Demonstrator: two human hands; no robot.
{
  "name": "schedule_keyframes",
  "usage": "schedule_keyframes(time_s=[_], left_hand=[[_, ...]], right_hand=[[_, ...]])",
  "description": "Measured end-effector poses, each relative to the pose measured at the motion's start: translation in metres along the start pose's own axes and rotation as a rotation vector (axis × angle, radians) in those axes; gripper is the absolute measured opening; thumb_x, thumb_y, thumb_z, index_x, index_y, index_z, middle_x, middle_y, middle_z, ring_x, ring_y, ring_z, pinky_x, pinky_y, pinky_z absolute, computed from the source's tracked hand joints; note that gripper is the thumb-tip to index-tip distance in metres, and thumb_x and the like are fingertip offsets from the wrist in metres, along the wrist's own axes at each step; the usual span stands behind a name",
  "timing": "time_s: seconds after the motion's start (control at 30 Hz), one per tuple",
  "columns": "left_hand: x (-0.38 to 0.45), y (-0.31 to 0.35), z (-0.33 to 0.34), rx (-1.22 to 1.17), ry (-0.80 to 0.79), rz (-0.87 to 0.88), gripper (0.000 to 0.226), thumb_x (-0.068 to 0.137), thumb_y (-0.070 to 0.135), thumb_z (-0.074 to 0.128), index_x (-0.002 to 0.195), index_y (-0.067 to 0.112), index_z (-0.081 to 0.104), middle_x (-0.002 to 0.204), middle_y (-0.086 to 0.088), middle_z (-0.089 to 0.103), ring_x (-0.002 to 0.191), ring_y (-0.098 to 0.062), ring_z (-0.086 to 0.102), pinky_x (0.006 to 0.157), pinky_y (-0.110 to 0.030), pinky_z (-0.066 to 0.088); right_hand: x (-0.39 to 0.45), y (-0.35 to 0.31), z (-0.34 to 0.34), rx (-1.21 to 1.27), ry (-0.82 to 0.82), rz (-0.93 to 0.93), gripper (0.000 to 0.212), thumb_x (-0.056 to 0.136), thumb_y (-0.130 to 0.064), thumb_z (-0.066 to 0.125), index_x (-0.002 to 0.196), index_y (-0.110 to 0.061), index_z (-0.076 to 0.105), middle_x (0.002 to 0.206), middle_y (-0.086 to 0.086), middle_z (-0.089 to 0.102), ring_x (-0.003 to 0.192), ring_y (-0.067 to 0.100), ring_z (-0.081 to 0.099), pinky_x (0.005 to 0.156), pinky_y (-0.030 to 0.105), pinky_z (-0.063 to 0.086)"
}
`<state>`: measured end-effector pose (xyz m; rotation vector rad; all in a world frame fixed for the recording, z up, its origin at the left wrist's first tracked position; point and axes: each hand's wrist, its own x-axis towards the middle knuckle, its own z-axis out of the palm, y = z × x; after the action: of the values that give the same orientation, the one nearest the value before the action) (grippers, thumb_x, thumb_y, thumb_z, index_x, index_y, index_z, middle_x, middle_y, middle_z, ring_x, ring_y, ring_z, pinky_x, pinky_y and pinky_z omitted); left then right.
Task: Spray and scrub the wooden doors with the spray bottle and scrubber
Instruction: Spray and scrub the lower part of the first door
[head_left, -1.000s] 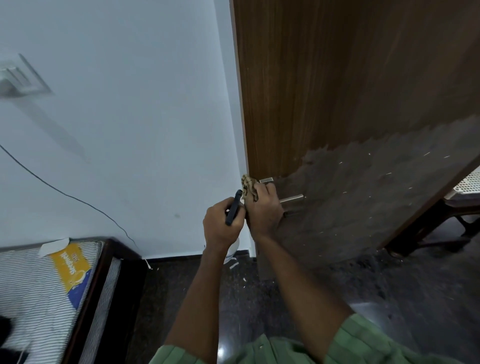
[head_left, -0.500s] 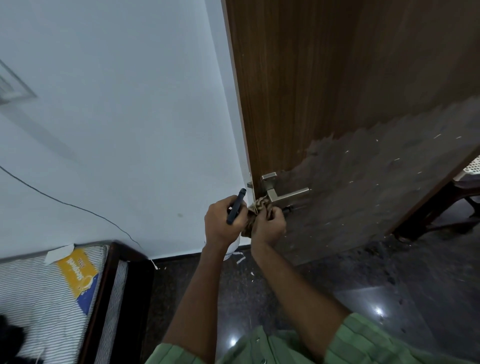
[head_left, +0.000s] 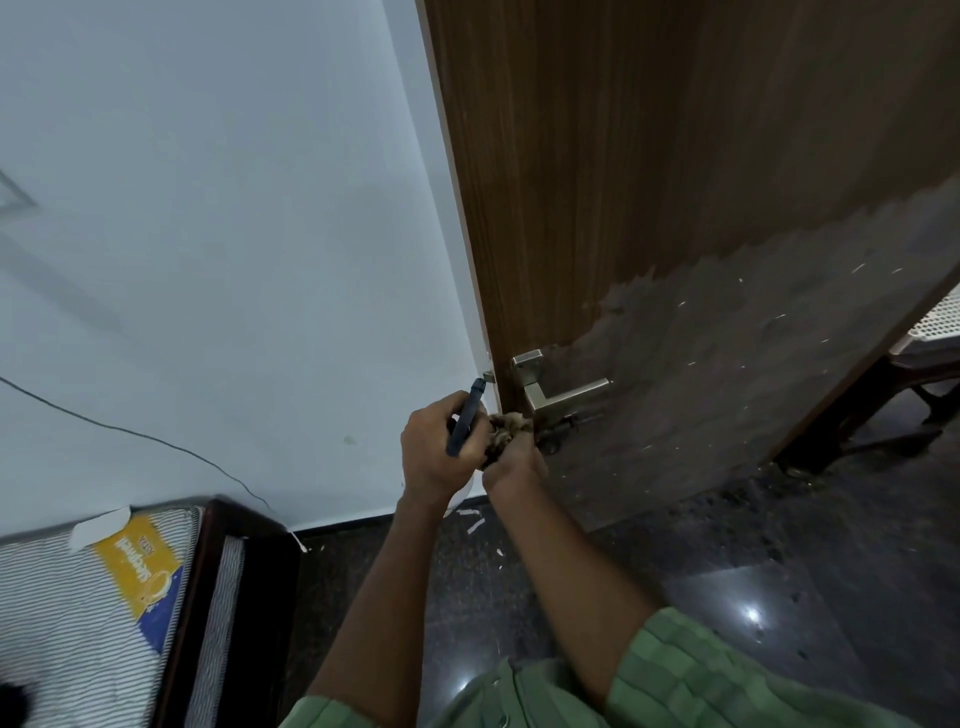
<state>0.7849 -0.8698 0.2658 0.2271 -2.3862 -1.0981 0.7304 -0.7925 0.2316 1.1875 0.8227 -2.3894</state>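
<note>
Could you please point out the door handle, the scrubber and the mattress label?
Door handle (head_left: 569, 391), head view, on the lever.
Scrubber (head_left: 506, 427), head view, on the bunched tan material.
Mattress label (head_left: 139, 566), head view, on the yellow part.

A striped mattress (head_left: 57, 613) with a yellow label (head_left: 137, 566) lies below the white wall (head_left: 234, 234), beside dark glossy floor (head_left: 779, 597).

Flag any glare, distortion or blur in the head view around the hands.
Head view: glare spot on the polished floor; wide-angle bending of the door edge and wall; dim, even light; left hand and right hand fairly sharp, the scrubber between them soft; door handle crisp.
</note>
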Motion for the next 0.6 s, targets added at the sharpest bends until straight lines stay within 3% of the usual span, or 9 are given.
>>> schedule_keyframes(time_s=[0.13, 0.23, 0.33, 0.43, 0.5, 0.6], left_hand=[[-0.001, -0.006, 0.005, 0.007, -0.037, -0.038, 0.026, 0.09, 0.041, 0.057, 0.073, 0.023, 0.064, 0.058, 0.008, 0.058, 0.052, -0.017, 0.055, 0.049, -0.034, 0.042], [-0.003, -0.008, 0.012, 0.081, -0.114, -0.041, 0.021, 0.09, 0.037, 0.06, 0.071, 0.028, 0.061, 0.056, 0.011, 0.055, 0.051, -0.016, 0.053, 0.051, -0.028, 0.038], [-0.01, -0.011, 0.021, 0.171, -0.221, -0.074, 0.021, 0.089, 0.038, 0.062, 0.078, 0.023, 0.071, 0.061, 0.01, 0.062, 0.055, -0.014, 0.057, 0.055, -0.033, 0.049], [-0.013, -0.007, 0.035, 0.206, -0.302, -0.099, 0.029, 0.087, 0.045, 0.061, 0.084, 0.022, 0.077, 0.067, 0.011, 0.066, 0.057, -0.01, 0.058, 0.059, -0.029, 0.051], [-0.013, -0.003, 0.043, 0.252, -0.319, -0.115, 0.033, 0.085, 0.05, 0.059, 0.08, 0.022, 0.075, 0.065, 0.01, 0.065, 0.056, -0.011, 0.057, 0.058, -0.028, 0.049], [-0.016, 0.0, 0.051, 0.273, -0.299, -0.155, 0.028, 0.083, 0.05, 0.059, 0.073, 0.025, 0.069, 0.06, 0.012, 0.058, 0.052, -0.01, 0.053, 0.054, -0.026, 0.04]], right_hand=[[0.005, -0.006, -0.001, -0.045, 0.046, -0.027, 0.014, 0.09, 0.001, 0.059, 0.096, 0.009, 0.07, 0.091, 0.021, 0.074, 0.073, 0.033, 0.074, 0.049, 0.035, 0.058], [0.017, -0.015, -0.015, -0.106, 0.085, -0.11, 0.011, 0.085, 0.005, 0.064, 0.092, 0.005, 0.073, 0.08, 0.018, 0.076, 0.061, 0.028, 0.074, 0.052, 0.036, 0.058], [0.034, -0.038, -0.024, -0.082, 0.14, -0.151, 0.011, 0.086, 0.0, 0.064, 0.093, 0.002, 0.072, 0.09, 0.018, 0.075, 0.076, 0.033, 0.075, 0.062, 0.039, 0.061], [0.039, -0.063, -0.026, -0.124, 0.033, -0.193, 0.013, 0.086, 0.003, 0.064, 0.092, 0.001, 0.074, 0.084, 0.017, 0.077, 0.074, 0.032, 0.076, 0.068, 0.042, 0.064], [0.037, -0.068, -0.029, -0.158, -0.041, -0.183, 0.013, 0.092, 0.003, 0.059, 0.092, 0.001, 0.072, 0.079, 0.015, 0.075, 0.068, 0.027, 0.073, 0.063, 0.035, 0.061], [0.035, -0.065, -0.031, -0.169, -0.085, -0.136, 0.016, 0.094, -0.001, 0.057, 0.1, 0.001, 0.071, 0.089, 0.018, 0.073, 0.069, 0.028, 0.072, 0.059, 0.034, 0.059]])
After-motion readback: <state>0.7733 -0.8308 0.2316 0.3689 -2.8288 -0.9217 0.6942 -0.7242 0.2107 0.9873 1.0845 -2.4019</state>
